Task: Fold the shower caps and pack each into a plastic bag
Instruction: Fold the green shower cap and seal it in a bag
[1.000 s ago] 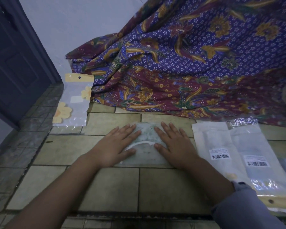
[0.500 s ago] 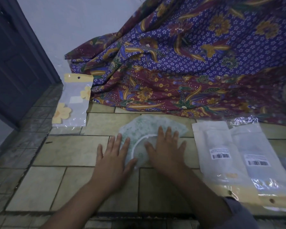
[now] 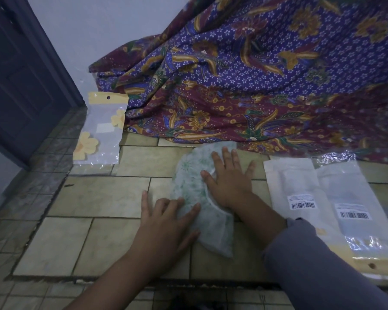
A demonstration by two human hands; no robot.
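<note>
A white shower cap with a green print (image 3: 189,182) lies flat on the tiled floor (image 3: 103,195), stretched from far to near. My right hand (image 3: 230,179) presses flat on its right half, fingers spread. My left hand (image 3: 166,222) rests flat on its near left edge, fingers straight. To the right lie two clear plastic bags with barcode labels (image 3: 300,193), side by side. A further bag with yellow flowers and a yellow header (image 3: 101,130) lies at the far left.
A purple and maroon batik cloth (image 3: 255,74) is draped behind the cap, down to the floor. A dark door (image 3: 16,70) and a pale wall stand at the left. Bare tiles lie left of my hands.
The cap has been turned and spread lengthwise toward me. My left hand slid nearer and to the cap's left edge; my right hand moved farther up onto the cap.
</note>
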